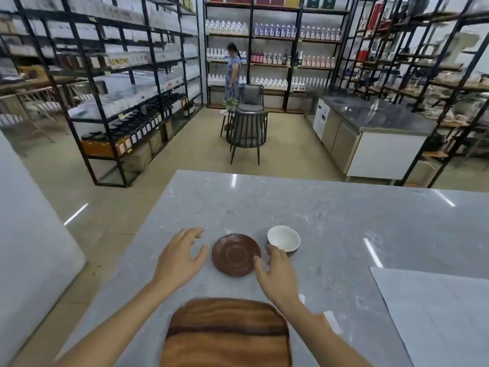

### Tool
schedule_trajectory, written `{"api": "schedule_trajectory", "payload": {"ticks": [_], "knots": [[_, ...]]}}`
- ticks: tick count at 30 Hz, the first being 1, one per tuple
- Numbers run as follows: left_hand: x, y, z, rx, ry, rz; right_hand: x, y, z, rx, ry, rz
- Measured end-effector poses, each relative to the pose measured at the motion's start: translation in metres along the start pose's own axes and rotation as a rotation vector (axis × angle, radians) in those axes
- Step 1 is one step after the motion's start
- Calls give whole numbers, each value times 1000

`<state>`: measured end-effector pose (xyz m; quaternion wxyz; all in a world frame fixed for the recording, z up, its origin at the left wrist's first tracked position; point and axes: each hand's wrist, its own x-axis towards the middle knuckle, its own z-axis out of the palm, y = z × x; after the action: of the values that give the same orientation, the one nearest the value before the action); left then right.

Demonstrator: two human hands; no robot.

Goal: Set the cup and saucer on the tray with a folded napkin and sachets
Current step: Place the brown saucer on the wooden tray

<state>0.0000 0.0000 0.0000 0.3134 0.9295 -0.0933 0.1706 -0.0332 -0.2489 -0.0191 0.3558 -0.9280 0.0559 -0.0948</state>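
Your two hands were open and held nothing, and the brown saucer (236, 254) lay flat on the desk (344, 221) between them, your right hand (275, 274) touching its edge, your left hand (182, 256) just beside it, the tray (225, 335) nearer you.

Lighting before me: bright, even; white ceiling-light streaks glare on my tabletop (317, 215); shelving (119, 75) bows, blurs toward edges.

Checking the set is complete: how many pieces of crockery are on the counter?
2: a brown saucer between the hands, and a white cup just right of it. None sits on the wooden tray.
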Motion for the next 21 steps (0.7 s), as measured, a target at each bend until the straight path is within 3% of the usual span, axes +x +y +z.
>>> {"api": "schedule_trajectory", "payload": {"ticks": [4, 11, 21], "knots": [[5, -4, 30, -96, -92, -127, 12, 13, 14, 6, -80, 50], [24, -24, 75, -52, -263, -183, 27, 27, 46, -34, -176, 57], [48, -52, 106, -12, -420, -136, 49, 33, 69, 51, -211, 108]]}}
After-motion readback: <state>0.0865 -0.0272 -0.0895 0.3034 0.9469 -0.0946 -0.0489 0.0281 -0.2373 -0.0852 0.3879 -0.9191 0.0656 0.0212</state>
